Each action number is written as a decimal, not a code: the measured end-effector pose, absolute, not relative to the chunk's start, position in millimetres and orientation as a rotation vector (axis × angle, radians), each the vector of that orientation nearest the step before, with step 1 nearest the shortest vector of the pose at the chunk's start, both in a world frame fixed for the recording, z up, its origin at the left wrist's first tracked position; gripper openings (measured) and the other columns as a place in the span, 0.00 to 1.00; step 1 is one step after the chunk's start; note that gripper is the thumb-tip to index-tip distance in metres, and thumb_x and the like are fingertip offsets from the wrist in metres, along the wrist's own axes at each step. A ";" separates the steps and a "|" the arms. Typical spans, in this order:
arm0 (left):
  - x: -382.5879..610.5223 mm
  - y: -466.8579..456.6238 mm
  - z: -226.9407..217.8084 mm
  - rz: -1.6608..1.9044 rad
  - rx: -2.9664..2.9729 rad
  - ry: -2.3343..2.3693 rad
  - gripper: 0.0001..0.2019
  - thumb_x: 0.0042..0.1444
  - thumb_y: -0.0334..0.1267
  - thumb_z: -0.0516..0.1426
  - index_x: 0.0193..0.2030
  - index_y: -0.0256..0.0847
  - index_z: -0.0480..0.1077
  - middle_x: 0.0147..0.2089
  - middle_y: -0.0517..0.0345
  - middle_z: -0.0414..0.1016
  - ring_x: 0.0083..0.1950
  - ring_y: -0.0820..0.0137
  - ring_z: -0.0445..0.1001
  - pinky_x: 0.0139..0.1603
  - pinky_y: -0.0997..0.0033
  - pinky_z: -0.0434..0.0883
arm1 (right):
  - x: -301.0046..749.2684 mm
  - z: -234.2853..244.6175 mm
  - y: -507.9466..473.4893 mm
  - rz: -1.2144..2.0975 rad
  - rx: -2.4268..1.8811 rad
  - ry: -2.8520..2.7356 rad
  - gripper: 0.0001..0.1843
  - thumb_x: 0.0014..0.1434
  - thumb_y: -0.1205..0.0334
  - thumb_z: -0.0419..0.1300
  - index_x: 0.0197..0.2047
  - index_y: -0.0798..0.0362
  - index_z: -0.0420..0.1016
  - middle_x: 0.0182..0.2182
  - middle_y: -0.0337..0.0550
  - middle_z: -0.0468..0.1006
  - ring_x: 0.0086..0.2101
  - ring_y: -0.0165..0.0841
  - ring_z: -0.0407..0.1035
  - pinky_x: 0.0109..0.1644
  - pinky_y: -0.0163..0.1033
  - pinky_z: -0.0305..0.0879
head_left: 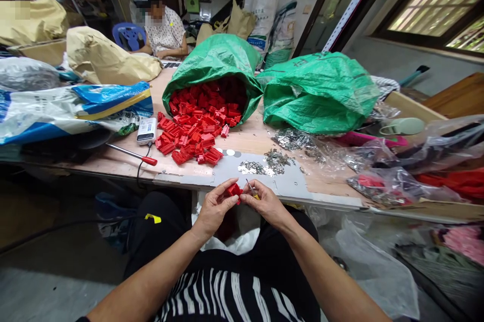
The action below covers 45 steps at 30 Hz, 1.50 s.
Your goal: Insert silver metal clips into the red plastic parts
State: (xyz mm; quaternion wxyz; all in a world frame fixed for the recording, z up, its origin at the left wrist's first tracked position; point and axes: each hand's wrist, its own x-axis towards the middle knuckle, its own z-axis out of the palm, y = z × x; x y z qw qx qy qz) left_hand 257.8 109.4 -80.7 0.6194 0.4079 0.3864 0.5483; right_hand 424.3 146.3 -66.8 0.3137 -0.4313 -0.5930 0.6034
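Note:
Just past the table's front edge, over my lap, my left hand (212, 208) pinches a small red plastic part (234, 190) between thumb and fingers. My right hand (267, 204) is closed around a slim tool with a yellow handle (256, 196), its thin metal shaft pointing up and left; its exact kind is unclear. The right fingertips meet the red part's right side. Beyond the hands, small shiny metal pieces (257, 167) lie on a grey sheet (291, 184). A heap of similar red plastic parts (192, 133) spills from a green woven sack (215, 57).
A second green sack (317, 92) stands to the right, near plastic bags of metal pieces (291, 139). On the left are a white power bank (147, 130) with a cable and a red-handled rod (149, 161). Across the table sits another person (166, 32). A white bag (242, 241) hangs below my hands.

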 end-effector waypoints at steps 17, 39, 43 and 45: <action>247.9 129.8 -86.0 1.309 1.079 0.900 0.19 0.49 0.34 0.63 0.47 0.39 0.65 0.45 0.55 0.72 0.41 0.73 0.71 0.45 0.73 0.67 | 437.3 -69.2 147.8 1.226 -1.273 -1.889 0.19 0.64 0.51 0.50 0.49 0.55 0.69 0.36 0.44 0.65 0.28 0.26 0.62 0.30 0.34 0.60; 228.4 168.1 -103.1 1.040 1.814 1.272 0.20 0.50 0.33 0.62 0.52 0.41 0.71 0.48 0.56 0.76 0.49 0.68 0.73 0.53 0.69 0.68 | 422.1 -83.2 173.2 0.771 -1.278 -2.252 0.09 0.59 0.66 0.56 0.40 0.51 0.76 0.37 0.42 0.75 0.37 0.31 0.68 0.42 0.36 0.62; 227.0 168.5 -104.3 1.036 1.821 1.265 0.21 0.51 0.34 0.62 0.53 0.41 0.70 0.49 0.56 0.75 0.49 0.69 0.73 0.53 0.70 0.67 | 422.4 -85.9 173.2 0.764 -1.254 -2.250 0.08 0.59 0.67 0.56 0.40 0.52 0.75 0.37 0.42 0.75 0.38 0.31 0.68 0.42 0.36 0.62; 226.7 168.7 -104.5 1.031 1.824 1.268 0.21 0.50 0.34 0.62 0.53 0.40 0.70 0.48 0.56 0.76 0.50 0.69 0.73 0.53 0.70 0.67 | 422.9 -86.2 173.3 0.780 -1.254 -2.245 0.08 0.59 0.67 0.56 0.40 0.51 0.75 0.37 0.41 0.75 0.38 0.30 0.68 0.42 0.36 0.62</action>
